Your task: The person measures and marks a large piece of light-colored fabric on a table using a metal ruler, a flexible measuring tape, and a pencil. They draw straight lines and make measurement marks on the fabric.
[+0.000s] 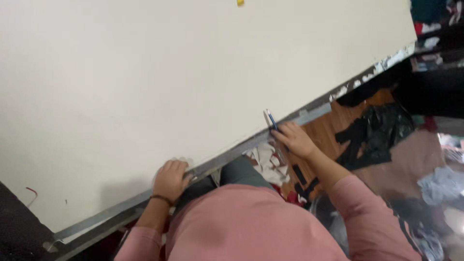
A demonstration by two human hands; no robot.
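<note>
**Hands at the edge of a broad cream table**

Cream tabletop fills most of the view, its grey metal edge running on a slant past both hands. Right hand sits at that edge, fingers closed around a blue-and-silver pen whose far end points up over the surface just beyond the knuckles. Left hand, a dark band at its wrist, is curled against the rim, pressing on a small pale wad — cloth or paper, too blurred to tell. Below and to the outside of the right hand, the wooden floor is strewn with black scraps and pale offcuts.

Likely risks: the pen is gripped right at the drop, so a loosened hold could send it into the litter underneath — hard to find there. The wad under the left hand overhangs the rim and could slide off if the pressure eases.
</note>
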